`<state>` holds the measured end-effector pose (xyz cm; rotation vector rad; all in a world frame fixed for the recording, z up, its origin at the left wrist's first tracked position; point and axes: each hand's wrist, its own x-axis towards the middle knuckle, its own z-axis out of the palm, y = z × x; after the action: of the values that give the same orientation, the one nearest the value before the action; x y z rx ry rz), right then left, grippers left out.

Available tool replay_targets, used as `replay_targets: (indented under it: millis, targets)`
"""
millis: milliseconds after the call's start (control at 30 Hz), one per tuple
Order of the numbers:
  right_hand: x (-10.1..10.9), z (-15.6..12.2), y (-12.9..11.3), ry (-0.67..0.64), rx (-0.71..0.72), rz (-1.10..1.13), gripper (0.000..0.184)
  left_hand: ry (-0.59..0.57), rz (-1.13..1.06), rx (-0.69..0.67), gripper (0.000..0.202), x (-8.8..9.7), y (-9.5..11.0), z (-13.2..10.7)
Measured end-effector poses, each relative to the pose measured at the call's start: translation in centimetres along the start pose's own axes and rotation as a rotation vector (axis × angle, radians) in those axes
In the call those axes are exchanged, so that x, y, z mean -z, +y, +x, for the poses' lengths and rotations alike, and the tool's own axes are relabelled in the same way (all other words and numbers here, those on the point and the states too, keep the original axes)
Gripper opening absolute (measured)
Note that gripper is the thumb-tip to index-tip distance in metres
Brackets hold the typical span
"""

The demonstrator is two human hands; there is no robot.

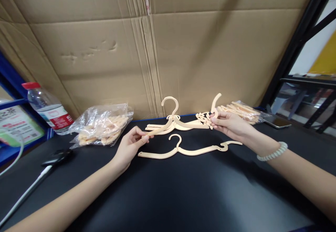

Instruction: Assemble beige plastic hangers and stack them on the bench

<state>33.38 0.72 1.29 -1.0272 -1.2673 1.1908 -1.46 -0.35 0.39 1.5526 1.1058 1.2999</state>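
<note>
My left hand [128, 146] pinches one arm end of a beige plastic clothes hanger [181, 122], raised above the black table with its hook up. Between the fingertips of my right hand [233, 125] is a small curved beige hook piece [215, 102], close to the hanger's other end; whether they touch I cannot tell. Below them, a second hanger [160, 155] lies flat with a similar hook piece [223, 147] at its right end. Behind the raised hanger lie more hangers [168, 131], partly covered, beside a heap of small hook pieces [201, 117].
Clear plastic bags of beige parts lie at left [102, 125] and right [241, 111]. A red-capped bottle [49, 107] stands far left, near a black device [56, 157] with a white cable. A phone [277, 121] lies at right. Cardboard [105, 56] walls the back.
</note>
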Motion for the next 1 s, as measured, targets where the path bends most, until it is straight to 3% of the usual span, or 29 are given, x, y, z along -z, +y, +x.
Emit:
replay_targets:
  millis: [233,467,700,1000]
  targets:
    - [0.2,-0.2,-0.7,-0.11,-0.115,-0.031,0.02,-0.017,-0.024,0.009,0.027,0.2,-0.2,0.0]
    - [0.0,-1.0,-1.6,-0.262,-0.309,0.098,0.017,-0.025,-0.044,0.011,0.027,0.1,-0.2,0.0]
    - [-0.3,-1.2,-2.0,-0.273,-0.414,0.132,0.012,-0.022,-0.057,0.017,0.028,0.0,-0.1,0.0]
    - [-0.4,-1.2,-2.4,-0.231,-0.427,0.124,0.016,-0.02,-0.068,0.036,0.03,-0.2,0.1,0.0]
